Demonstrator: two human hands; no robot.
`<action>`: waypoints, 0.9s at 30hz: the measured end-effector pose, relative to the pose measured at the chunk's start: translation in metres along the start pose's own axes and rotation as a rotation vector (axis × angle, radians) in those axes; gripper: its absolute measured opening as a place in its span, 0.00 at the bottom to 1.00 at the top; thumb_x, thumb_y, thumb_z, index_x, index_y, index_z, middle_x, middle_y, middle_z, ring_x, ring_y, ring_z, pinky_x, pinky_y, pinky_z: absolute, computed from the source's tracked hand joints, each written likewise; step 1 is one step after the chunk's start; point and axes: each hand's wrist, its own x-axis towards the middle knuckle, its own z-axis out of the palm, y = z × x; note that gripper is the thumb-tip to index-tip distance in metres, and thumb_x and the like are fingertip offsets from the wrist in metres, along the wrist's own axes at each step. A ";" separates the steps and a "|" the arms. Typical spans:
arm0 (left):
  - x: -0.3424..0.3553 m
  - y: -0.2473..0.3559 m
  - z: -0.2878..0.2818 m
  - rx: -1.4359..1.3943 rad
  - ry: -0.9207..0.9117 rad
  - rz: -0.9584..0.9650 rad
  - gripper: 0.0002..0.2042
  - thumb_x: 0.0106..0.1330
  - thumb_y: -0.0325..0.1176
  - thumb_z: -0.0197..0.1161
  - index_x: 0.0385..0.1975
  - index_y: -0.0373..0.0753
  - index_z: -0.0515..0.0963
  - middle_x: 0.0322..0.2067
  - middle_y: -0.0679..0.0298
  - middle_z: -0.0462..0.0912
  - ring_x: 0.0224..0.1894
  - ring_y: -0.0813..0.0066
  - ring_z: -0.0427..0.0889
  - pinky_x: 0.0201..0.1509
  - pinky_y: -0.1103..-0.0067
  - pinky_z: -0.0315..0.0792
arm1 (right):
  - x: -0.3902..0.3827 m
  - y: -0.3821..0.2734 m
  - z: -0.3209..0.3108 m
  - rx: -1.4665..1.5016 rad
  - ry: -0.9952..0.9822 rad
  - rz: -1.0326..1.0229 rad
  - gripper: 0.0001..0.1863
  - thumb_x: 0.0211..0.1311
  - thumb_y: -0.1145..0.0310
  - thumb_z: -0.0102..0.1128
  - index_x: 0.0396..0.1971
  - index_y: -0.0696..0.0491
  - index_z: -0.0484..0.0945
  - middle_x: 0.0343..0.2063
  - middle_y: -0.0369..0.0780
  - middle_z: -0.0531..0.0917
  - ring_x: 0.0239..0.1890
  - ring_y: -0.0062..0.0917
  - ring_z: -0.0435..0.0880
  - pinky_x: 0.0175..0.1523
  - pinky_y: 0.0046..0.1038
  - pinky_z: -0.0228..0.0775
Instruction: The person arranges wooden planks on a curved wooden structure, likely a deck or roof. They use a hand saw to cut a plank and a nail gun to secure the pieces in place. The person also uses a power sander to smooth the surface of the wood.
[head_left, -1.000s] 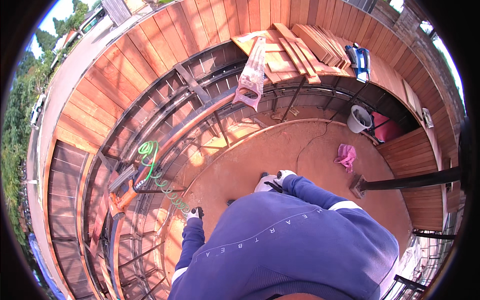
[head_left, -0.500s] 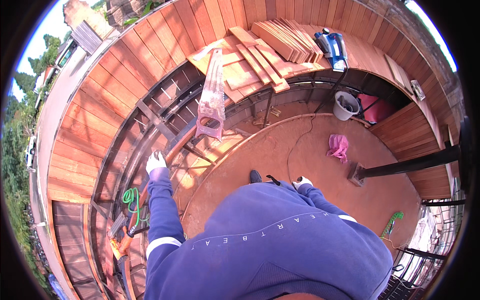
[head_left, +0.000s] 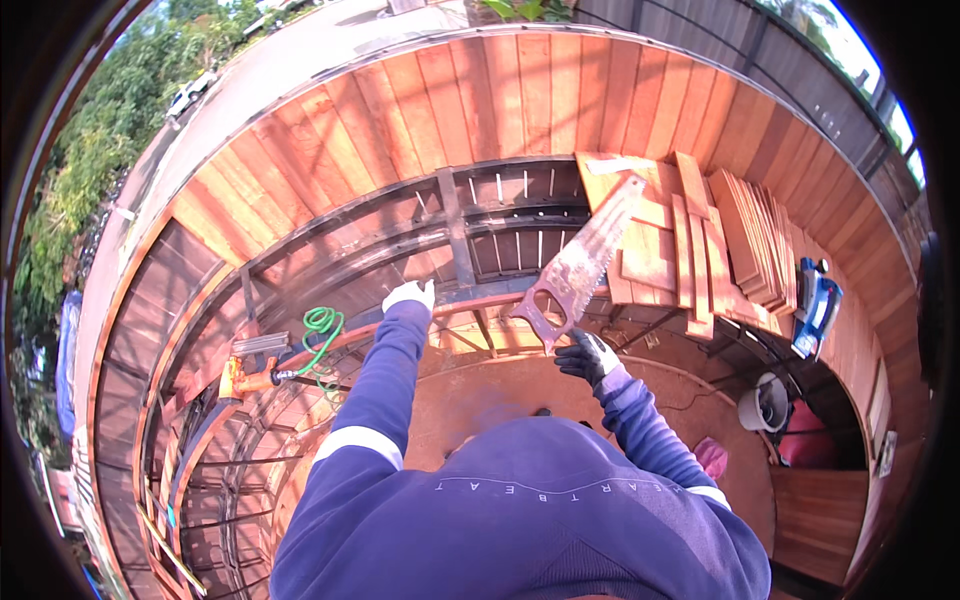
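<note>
When set against half a second ago, shows one plain change: now has the right hand [head_left: 589, 357] out from beside the body and up by the handle [head_left: 568, 293] of the saw [head_left: 584, 263]. Holds it with fingers stretched and parted, without a grip; cannot tell whether touching the handle or just beside it. Has the left hand [head_left: 408, 296] over the frame [head_left: 457, 232], left of the saw, much as before; looks partly curled, but cannot tell whether closed on anything. Lies as before, the saw, slanting far and right across the flat boards [head_left: 650, 264]. For the work, probably means having the saw within easy reach on the right.

At the edges, juts near past the rail [head_left: 482, 304] with the handle; could tip if knocked, judging by the overhang. Offers most room between both hands, above the rail. Gets tighter to the left, near the nail gun [head_left: 233, 379] and green hose [head_left: 321, 316]. To the right, runs up against the flat boards, then the stack [head_left: 752, 240] and the blue tool [head_left: 818, 308].
</note>
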 end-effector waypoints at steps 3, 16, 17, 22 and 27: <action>-0.002 0.020 -0.012 -0.010 -0.061 0.007 0.26 0.72 0.58 0.44 0.50 0.46 0.82 0.50 0.58 0.84 0.54 0.58 0.82 0.58 0.65 0.74 | 0.037 0.019 0.014 0.248 -0.054 -0.072 0.29 0.61 0.40 0.61 0.54 0.44 0.76 0.45 0.45 0.82 0.41 0.39 0.83 0.48 0.46 0.77; -0.024 0.011 -0.011 -0.262 0.086 0.054 0.24 0.68 0.52 0.51 0.54 0.42 0.78 0.50 0.56 0.83 0.55 0.59 0.80 0.64 0.63 0.66 | 0.075 0.021 0.010 0.252 -0.307 -0.193 0.26 0.64 0.47 0.58 0.49 0.55 0.78 0.37 0.42 0.84 0.34 0.37 0.83 0.37 0.38 0.77; -0.024 0.011 -0.011 -0.280 0.071 0.066 0.23 0.68 0.52 0.51 0.54 0.42 0.77 0.50 0.55 0.83 0.55 0.58 0.80 0.65 0.62 0.65 | 0.077 0.020 0.008 0.224 -0.200 -0.165 0.30 0.63 0.45 0.58 0.50 0.59 0.78 0.39 0.42 0.84 0.35 0.36 0.83 0.38 0.37 0.77; -0.023 0.005 -0.009 -0.283 0.073 0.062 0.24 0.68 0.53 0.51 0.55 0.42 0.77 0.51 0.54 0.83 0.56 0.56 0.79 0.63 0.60 0.65 | 0.075 0.002 0.013 0.314 -0.139 -0.227 0.22 0.69 0.51 0.57 0.45 0.58 0.82 0.39 0.41 0.86 0.42 0.29 0.83 0.52 0.32 0.76; -0.027 0.010 -0.017 -0.283 0.045 0.062 0.25 0.68 0.53 0.51 0.55 0.41 0.77 0.51 0.55 0.82 0.56 0.58 0.79 0.62 0.61 0.65 | 0.079 -0.007 0.004 0.087 -0.102 -0.253 0.24 0.72 0.51 0.52 0.50 0.57 0.80 0.34 0.40 0.85 0.34 0.27 0.84 0.41 0.29 0.77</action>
